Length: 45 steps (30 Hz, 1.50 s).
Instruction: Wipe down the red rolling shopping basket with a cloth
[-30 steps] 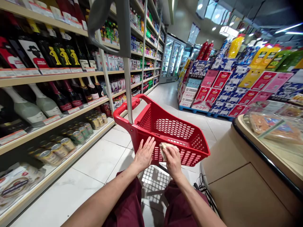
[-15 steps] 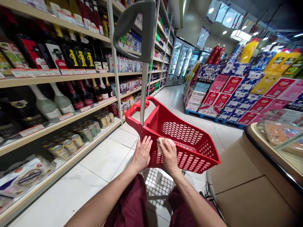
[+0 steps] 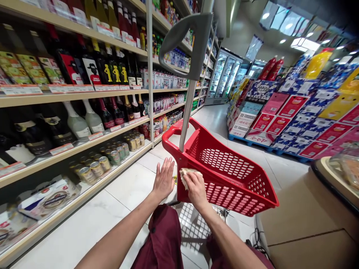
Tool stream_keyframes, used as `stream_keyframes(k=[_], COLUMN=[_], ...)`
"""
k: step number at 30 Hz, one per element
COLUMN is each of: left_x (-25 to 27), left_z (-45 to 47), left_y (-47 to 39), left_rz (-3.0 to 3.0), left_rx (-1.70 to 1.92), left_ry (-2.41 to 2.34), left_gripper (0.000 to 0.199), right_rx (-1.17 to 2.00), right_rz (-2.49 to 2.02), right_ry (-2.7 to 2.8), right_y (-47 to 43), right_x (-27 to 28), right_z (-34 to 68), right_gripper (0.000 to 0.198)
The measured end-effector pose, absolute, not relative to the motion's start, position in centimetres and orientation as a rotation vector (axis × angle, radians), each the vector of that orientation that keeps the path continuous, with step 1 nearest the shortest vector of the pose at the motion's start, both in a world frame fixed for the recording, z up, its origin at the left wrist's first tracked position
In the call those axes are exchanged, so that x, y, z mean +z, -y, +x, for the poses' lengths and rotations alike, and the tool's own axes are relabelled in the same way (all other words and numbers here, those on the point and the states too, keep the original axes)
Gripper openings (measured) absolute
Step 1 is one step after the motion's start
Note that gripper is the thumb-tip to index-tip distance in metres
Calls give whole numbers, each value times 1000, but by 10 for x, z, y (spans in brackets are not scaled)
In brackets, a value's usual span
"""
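Observation:
A red plastic shopping basket [image 3: 238, 164] with a slotted wall stands in front of me, its grey pull handle [image 3: 198, 48] rising on a metal pole. Against the near side of the basket, my right hand [image 3: 197, 186] presses a pale cloth [image 3: 183, 176]. The fingers are closed over the cloth. My left hand [image 3: 164, 179] is open with its fingers stretched out, just left of the basket's end and apart from it. It holds nothing.
On the left run shelves [image 3: 123, 123] of bottles and cans. Stacked drink cartons [image 3: 280, 112] stand on a blue pallet at the right. A beige counter [image 3: 303, 209] is close on my right, with cables on the floor beside it. Glass-door coolers [image 3: 223, 74] are further back.
My left hand has come off the basket's side and moved left. The right hand with the cloth has shifted slightly left along the basket. The view has turned a little left.

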<state>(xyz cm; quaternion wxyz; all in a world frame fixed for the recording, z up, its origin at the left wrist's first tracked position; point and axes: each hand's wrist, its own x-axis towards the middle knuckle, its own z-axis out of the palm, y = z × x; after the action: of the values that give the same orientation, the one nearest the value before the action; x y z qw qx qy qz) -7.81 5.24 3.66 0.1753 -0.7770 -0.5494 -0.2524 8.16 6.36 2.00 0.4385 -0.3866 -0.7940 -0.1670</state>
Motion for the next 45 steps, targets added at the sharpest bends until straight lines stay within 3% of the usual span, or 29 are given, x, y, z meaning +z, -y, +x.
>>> stream_keyframes(k=[7,26,34,41,45], left_x=[40,68,68,56,49], left_z=[-85,-62,-24,18,33], left_y=[-54,-66,-76,-81,-82], left_rz=[-2171,-2215,-2283,-2364,-2385], left_rx=[-710,-875,-806,-645,-577], left_ry=[1585,1446,1342,1295,1275], left_gripper=[68,73,71,68,66], right_rx=[-526,-381,-499,-430,-503], right_rz=[-926,-991,-1416,-1346,-1457], right_ry=[2027,1834,1629,1761,1693], right_y=[-73,-89,-68,-74,-64], right_x=[27,71,4,16,3], right_z=[66,66,196,159,213], right_gripper=[26,35,44,55,54])
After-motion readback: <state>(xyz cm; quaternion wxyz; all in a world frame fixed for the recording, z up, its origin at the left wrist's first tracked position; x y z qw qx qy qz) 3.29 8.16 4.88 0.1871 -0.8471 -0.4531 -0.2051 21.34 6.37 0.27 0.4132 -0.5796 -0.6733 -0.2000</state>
